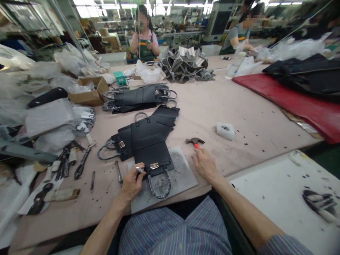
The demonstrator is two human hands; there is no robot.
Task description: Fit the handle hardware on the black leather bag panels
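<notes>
Lower centre: left hand [132,184] pinches a small metal fitting [138,169] at the edge of the black bag panel [151,150] on the grey pad [183,173]. Right hand [205,165] spread flat, fingertips touching the hammer [195,141] on the tabletop [239,106].

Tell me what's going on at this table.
A person at the pink table works on a black bag panel lying on a grey pad. The left hand pinches a small metal piece beside the panel's clasp. The right hand lies open, fingertips at the red handle of a hammer. Behind, more panels are stacked; pliers lie to the left.
</notes>
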